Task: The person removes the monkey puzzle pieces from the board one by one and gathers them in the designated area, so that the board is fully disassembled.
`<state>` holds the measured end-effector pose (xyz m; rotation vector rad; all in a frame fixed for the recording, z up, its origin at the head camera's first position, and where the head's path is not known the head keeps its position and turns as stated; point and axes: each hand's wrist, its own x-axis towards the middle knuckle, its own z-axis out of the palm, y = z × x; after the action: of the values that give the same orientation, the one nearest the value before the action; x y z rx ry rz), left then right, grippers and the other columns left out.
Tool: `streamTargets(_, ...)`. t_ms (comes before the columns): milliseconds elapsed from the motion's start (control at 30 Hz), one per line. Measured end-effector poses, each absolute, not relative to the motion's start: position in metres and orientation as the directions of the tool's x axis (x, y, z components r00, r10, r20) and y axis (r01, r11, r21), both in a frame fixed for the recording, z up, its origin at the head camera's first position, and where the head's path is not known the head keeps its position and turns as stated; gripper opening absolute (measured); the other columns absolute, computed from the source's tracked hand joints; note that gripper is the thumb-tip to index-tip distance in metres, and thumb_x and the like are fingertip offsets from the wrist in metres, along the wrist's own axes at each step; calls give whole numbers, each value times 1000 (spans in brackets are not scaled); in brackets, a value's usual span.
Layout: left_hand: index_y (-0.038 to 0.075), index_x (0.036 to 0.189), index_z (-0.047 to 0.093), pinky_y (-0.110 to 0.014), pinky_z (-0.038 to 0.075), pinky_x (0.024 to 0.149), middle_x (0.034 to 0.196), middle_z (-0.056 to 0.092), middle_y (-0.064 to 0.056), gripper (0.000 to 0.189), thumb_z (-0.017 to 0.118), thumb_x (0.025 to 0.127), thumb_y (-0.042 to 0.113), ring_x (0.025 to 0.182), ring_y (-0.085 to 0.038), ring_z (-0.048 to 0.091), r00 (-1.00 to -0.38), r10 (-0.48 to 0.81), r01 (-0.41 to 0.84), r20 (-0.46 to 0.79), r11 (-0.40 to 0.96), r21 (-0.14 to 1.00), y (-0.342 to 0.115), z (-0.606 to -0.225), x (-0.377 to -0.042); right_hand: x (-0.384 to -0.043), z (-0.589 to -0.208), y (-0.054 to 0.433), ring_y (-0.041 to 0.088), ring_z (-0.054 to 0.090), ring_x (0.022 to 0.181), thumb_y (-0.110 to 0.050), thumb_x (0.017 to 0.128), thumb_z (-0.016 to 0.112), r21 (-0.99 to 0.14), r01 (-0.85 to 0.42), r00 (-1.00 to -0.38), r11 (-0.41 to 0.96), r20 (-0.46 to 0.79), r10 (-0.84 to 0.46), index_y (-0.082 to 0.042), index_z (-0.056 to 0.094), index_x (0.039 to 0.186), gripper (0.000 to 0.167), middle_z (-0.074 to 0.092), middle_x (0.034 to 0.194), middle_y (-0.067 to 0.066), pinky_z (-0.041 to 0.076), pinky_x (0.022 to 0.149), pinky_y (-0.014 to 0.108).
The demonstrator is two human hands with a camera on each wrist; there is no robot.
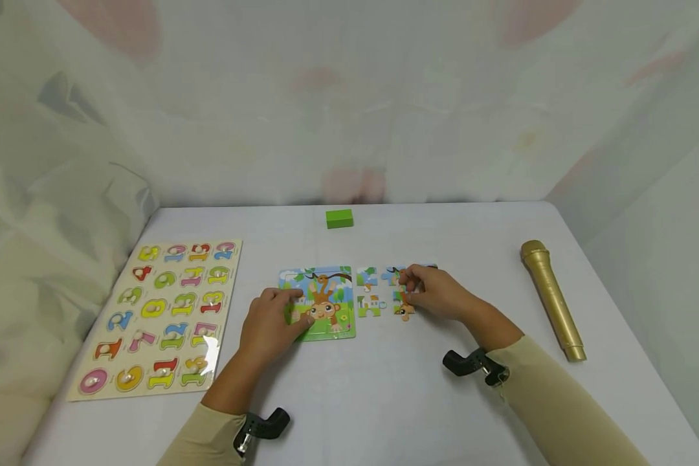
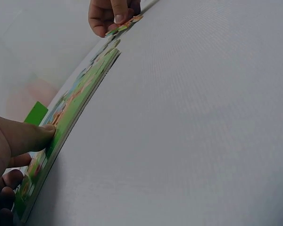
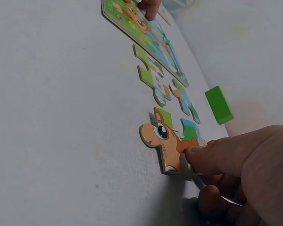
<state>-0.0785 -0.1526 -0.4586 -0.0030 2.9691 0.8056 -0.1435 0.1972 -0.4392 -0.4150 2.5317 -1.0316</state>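
Observation:
A square monkey jigsaw puzzle (image 1: pixel 332 298) lies on the white table in the head view. My left hand (image 1: pixel 269 327) rests on its left part, thumb and index finger spread over the picture. In the left wrist view the left thumb (image 2: pixel 40 136) touches the puzzle's surface. To the puzzle's right lie several loose jigsaw pieces (image 1: pixel 368 305). My right hand (image 1: pixel 437 292) pinches a jigsaw piece at the right of this group; the fingers hide most of it. Beside the right thumb (image 3: pixel 203 157), the right wrist view shows a monkey-face piece (image 3: pixel 167 146) on the table.
A number peg board (image 1: pixel 163 310) lies at the left of the table. At the back stands a green block (image 1: pixel 340 219). A gold microphone-shaped object (image 1: pixel 552 298) lies on the right side. Pale patterned cloth (image 1: pixel 349 103) hangs behind the table.

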Motion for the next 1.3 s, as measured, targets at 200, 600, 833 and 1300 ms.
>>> streamTargets(200,12,143,68,-54,49,93,138,58,-21,60,87,90,33,121,-41,54,-998,15,-22,-69,858,513,-153,-459,-78,-141,-440,195,18,53,84,-9,99,75,-703,-123,-894,700,-228,-386,-9,68,119,21,64,104,3,45,76,32)
streamTargets(600,14,143,68,-54,48,93,138,58,-20,60,87,90,35,120,-39,54,-998,14,-24,-69,858,512,-153,-461,-78,-140,-444,193,17,53,83,-11,99,76,-682,-133,-910,719,-204,-362,-10,71,116,18,64,102,1,46,76,33)
streamTargets(833,14,143,68,-54,48,93,137,57,-20,61,87,90,35,120,-39,54,-997,15,-25,-74,860,510,-153,-461,-78,-139,-445,193,17,53,82,-10,98,78,-675,-136,-916,725,-192,-352,-10,72,114,17,65,100,0,46,76,33)
streamTargets(1300,14,144,67,-54,48,93,138,57,-19,61,85,90,36,121,-40,53,-998,12,-23,-65,857,515,-153,-461,-77,-136,-447,195,16,54,83,-8,97,79,-670,-185,-919,719,-140,-367,-10,74,113,17,66,97,-2,47,76,32)
